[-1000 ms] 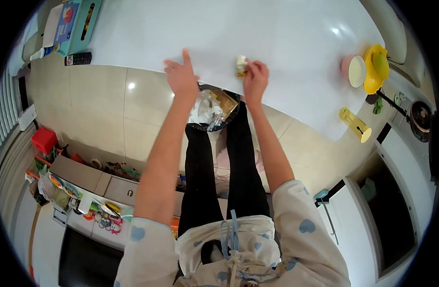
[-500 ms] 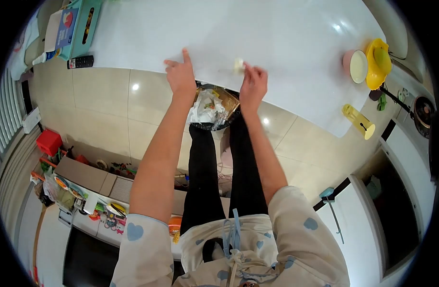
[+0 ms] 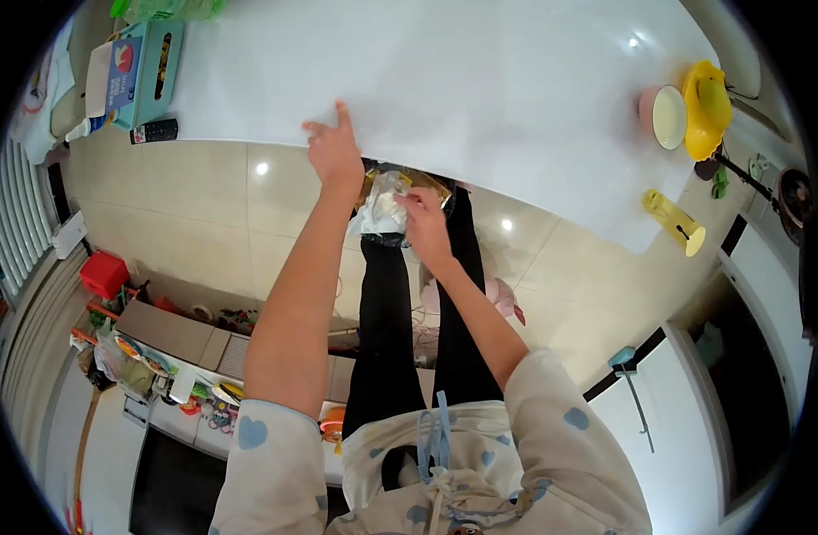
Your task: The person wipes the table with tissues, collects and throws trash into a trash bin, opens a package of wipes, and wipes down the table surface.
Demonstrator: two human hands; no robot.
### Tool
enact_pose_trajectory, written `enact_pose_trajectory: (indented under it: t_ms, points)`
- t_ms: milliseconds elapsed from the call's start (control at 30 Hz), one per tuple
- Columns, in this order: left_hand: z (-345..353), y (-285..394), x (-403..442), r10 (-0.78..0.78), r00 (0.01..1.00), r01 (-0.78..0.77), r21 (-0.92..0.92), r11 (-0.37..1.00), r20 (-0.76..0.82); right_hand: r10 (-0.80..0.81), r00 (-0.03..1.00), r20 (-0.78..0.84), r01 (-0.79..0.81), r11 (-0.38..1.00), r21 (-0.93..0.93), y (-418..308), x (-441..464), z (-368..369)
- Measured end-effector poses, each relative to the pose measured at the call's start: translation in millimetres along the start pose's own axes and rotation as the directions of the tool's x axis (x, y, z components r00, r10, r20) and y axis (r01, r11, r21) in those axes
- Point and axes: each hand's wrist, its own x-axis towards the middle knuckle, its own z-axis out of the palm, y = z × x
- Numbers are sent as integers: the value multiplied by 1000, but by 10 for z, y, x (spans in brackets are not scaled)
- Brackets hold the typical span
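Observation:
My left hand lies on the near edge of the white table, fingers spread and holding nothing. My right hand is below the table edge, over a waste bin lined with a black bag. Its fingers are pinched at a crumpled whitish tissue. Under the tissue, white plastic wrapping fills much of the bin, with brownish packaging partly hidden behind the hand. The bin stands between my legs.
A remote control and a teal basket sit at the table's left end. At the right are a pink bowl, a yellow dish and a yellow cup. A cluttered cabinet stands behind at lower left.
My right hand has moved from above the table down and left to the bin, bringing the whitish tissue with it. My left hand stays at the table edge.

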Motion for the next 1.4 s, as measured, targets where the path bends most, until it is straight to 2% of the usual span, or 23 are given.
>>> enact_pose_trajectory:
  t_ms: [133, 167, 233, 267, 300, 400, 467, 500, 600, 700, 767, 833, 867, 933, 1000, 1067, 1133, 1167, 1200, 1233, 1300, 1333, 1400]
  points:
    - [-70, 28, -11, -17, 998, 20, -40, 999, 62, -5, 958, -288, -52, 980, -193, 15, 359, -470]
    - [-72, 25, -4, -28, 997, 33, -52, 998, 79, -34, 866, -499, 6, 998, -58, 207, 547, -533]
    - [-17, 25, 23, -28, 998, 31, -42, 999, 57, -63, 796, -602, -203, 909, -364, 503, 907, -937]
    - [5, 17, 17, -28, 999, 29, -35, 999, 39, -41, 743, -668, -312, 862, -399, 614, 1047, -1087]
    - [10, 1, 5, -20, 999, 21, -30, 999, 33, 10, 694, -720, -322, 898, -298, 729, 1132, -1197]
    - [-8, -17, 17, 47, 997, -47, 0, 999, -62, 15, 678, -735, -356, 882, -310, 1079, 1107, -1181]
    - [-16, -2, 29, 6, 1000, -6, -10, 1000, -22, -25, 830, -558, -293, 830, -474, 926, 907, -899]
    - [-11, -13, 23, 30, 999, -30, -10, 999, -25, -81, 839, -538, -172, 899, -404, 805, 747, -658]
    - [-88, -39, 20, 62, 996, -64, -34, 997, -59, -44, 933, -357, -40, 974, -223, 327, 269, -146]
    - [-48, -175, -78, 94, 995, -90, -94, 991, 30, 57, 960, -275, -85, 992, -93, 181, -242, 157]
    - [356, -301, -124, 215, 867, -354, -252, 901, -449, 74, 961, -268, -96, 993, -69, 229, -576, 295]
    - [503, -314, -437, 251, 795, -526, -421, 739, -552, 312, 897, -312, -304, 950, 76, 298, -864, 401]
    - [670, -327, -618, 230, 805, -526, -480, 702, -547, 320, 891, -322, -310, 947, 83, 388, -959, 445]
    - [826, -261, -1055, 247, 844, -507, -555, 660, -477, 701, 656, -280, -570, 704, 424, 661, -1171, 493]
    - [1043, -186, -1462, 309, 863, -504, -649, 570, -400, 831, 498, -247, -524, 515, 678, 1118, -1346, 564]
    - [1324, -64, -1797, 362, 881, -457, -743, 490, -304, 888, 443, -124, -426, 330, 842, 1441, -1365, 404]
    - [1363, 167, -2015, 482, 872, -294, -879, 376, -85, 937, 318, -146, -610, 321, 725, 2040, -1422, 405]
    - [1534, 258, -2022, 582, 805, -375, -860, 347, -116, 936, 319, -151, -746, 346, 569, 2476, -1446, 421]
    - [1619, 380, -2035, 630, 772, -339, -891, 303, -80, 932, 325, -161, -847, 363, 389, 2821, -1451, 450]
    - [1706, 516, -1988, 657, 752, -318, -903, 290, -53, 931, 323, -170, -844, 365, 393, 2812, -1338, 369]
    - [1886, 759, -1802, 690, 723, -299, -913, 278, -26, 772, 530, -351, -791, 600, 123, 2824, -1123, 187]
    - [1958, 907, -1649, 720, 694, -367, -869, 332, -18, 775, 524, -355, -794, 595, 127, 2956, -1036, 154]
    - [2008, 1089, -1448, 750, 661, -440, -813, 382, -6, 737, 602, -307, -798, 563, -215, 3303, -828, 173]
